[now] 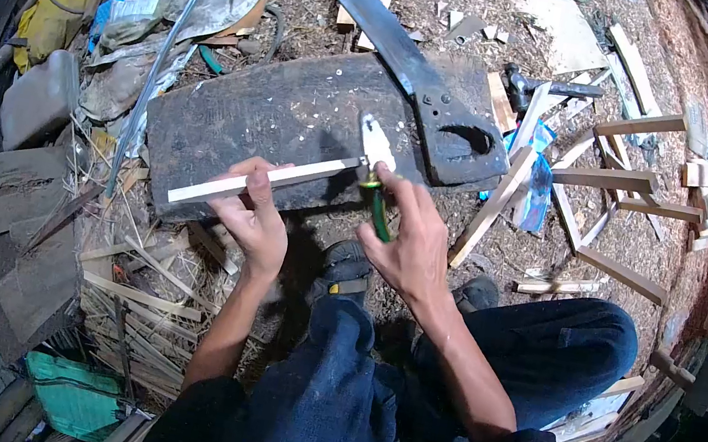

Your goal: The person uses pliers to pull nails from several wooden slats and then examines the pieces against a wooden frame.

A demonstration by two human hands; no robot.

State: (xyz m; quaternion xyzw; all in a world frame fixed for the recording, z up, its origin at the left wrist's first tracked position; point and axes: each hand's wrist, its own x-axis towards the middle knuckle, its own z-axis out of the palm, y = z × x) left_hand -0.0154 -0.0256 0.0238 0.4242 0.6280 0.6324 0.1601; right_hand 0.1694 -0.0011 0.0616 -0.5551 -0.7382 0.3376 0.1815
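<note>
My left hand (252, 215) is wrapped round a pale, squared wooden stick (287, 175), which slants up to the right over a dark wooden board (229, 125). In my right hand (416, 241) is a pair of pliers (380, 211) with green and yellow handles. The pliers' head is by the stick's right end; whether the jaws grip anything there is too small to tell. Just beyond, a small white piece (376, 142) lies over the board. A handsaw (422, 92) with a dark handle rests across the board's right part.
A hammer (550, 87) lies beyond the board at the right. Joined wooden strips form a frame (609, 179) on the right. Cloths and a plastic container (39, 98) are at the left. Wood scraps and shavings cover the ground around my legs.
</note>
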